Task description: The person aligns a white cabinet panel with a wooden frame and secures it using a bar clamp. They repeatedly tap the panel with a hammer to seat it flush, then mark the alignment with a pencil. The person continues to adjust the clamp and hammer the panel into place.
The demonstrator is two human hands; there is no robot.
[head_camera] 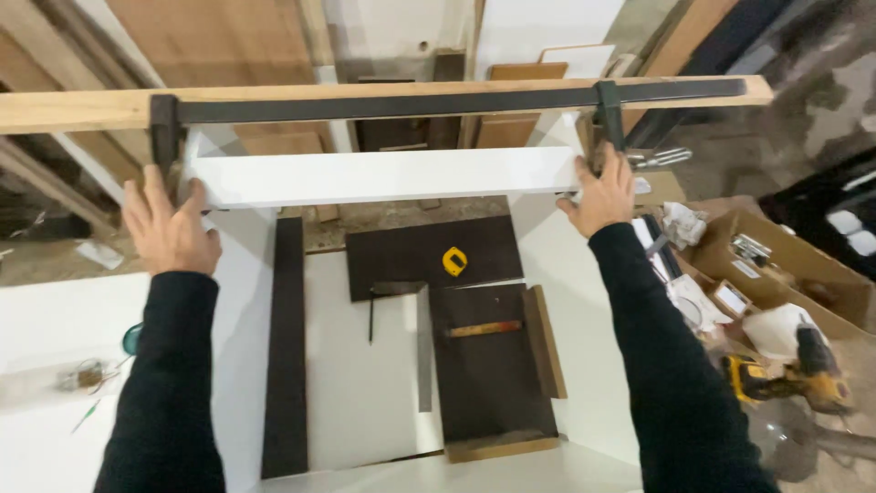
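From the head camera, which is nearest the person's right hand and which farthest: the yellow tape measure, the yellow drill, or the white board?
Measured from the right hand:
1. White board, touching the hand, stretching left.
2. Yellow tape measure, lower left on a dark panel.
3. Yellow drill, lower right by the cardboard boxes.

1. Wooden boards [210, 36] and panels lean against the far wall, some brown, some white.
2. The floor [401, 212] is grey and dusty (scraps lie on it).
3. Dark brown panels [433, 256] lie below, a yellow tape measure [453, 261] on one.
4. At right, cardboard boxes [785, 265] hold clutter beside a yellow power drill [776, 379].
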